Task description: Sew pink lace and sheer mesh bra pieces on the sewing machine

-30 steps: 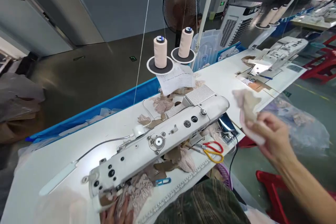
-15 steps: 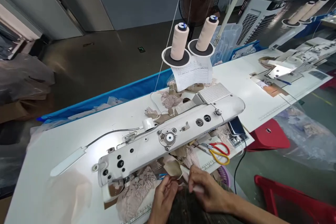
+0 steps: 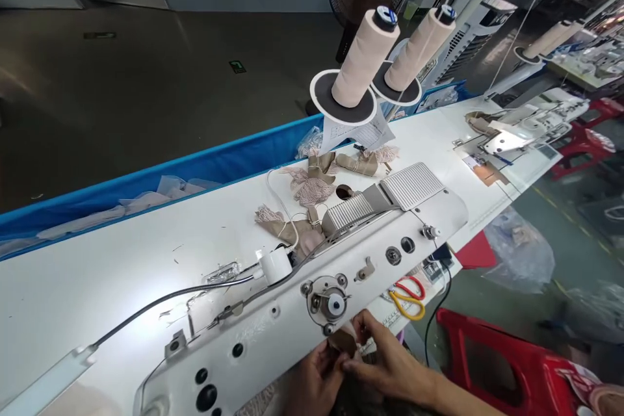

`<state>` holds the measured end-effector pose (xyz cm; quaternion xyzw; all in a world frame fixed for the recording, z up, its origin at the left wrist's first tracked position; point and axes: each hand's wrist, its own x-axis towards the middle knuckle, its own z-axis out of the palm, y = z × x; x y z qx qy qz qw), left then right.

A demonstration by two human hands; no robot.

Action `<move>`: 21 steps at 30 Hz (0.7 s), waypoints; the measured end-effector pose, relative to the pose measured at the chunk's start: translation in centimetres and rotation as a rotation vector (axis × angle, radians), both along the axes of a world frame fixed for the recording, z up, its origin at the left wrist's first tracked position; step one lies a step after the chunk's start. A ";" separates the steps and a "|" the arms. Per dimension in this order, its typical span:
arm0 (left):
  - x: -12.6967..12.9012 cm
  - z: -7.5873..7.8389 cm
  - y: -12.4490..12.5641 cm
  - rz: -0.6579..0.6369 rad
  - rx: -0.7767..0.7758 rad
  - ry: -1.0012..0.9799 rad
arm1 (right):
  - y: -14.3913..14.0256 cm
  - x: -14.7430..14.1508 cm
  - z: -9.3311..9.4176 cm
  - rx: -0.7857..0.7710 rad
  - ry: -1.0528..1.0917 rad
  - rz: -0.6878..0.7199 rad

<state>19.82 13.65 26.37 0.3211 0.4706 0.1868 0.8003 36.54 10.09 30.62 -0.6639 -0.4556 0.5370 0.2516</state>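
Note:
My left hand [image 3: 314, 382] and my right hand [image 3: 383, 361] meet at the near edge of the white sewing machine [image 3: 312, 296], just below its round dial. Both pinch a small tan fabric piece [image 3: 344, 341] between their fingertips. Part of both hands and the fabric beneath them is hidden by the machine's arm and the frame's lower edge. Red and yellow scissors [image 3: 407, 296] lie on the table a little to the right of my right hand.
Several tan and pink fabric pieces [image 3: 312, 185] lie behind the machine on the white table [image 3: 112, 253]. Two beige thread cones [image 3: 363, 58] stand on a rack above. A blue trough [image 3: 160, 175] runs along the far edge. A red stool [image 3: 507, 367] stands at right.
My right hand swung in from the far right with a pale fabric piece and joined my left hand at the machine's front. The view has dropped closer to the machine.

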 end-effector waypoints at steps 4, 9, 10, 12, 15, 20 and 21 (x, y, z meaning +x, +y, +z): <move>0.0 1.7 0.5 -0.011 0.055 0.008 | 0.3 0.1 -0.9 0.018 -0.015 -0.033; -0.3 3.6 1.7 -0.118 0.149 -0.009 | 0.3 0.3 -1.2 -0.006 0.030 -0.052; -0.3 3.7 1.7 -0.130 0.171 -0.012 | 0.3 0.4 -1.2 -0.012 0.050 -0.065; -0.3 3.7 1.7 -0.135 0.191 -0.017 | 0.6 0.6 -1.3 -0.050 0.143 -0.088; -0.2 3.6 1.7 -0.098 0.130 -0.056 | 1.6 1.0 -1.0 -0.138 0.355 -0.138; 0.5 3.5 1.9 0.072 0.061 -0.060 | 3.5 1.4 0.6 -0.272 0.575 -0.315; 0.8 3.3 1.9 0.105 0.050 -0.059 | 3.7 1.5 0.7 -0.286 0.629 -0.345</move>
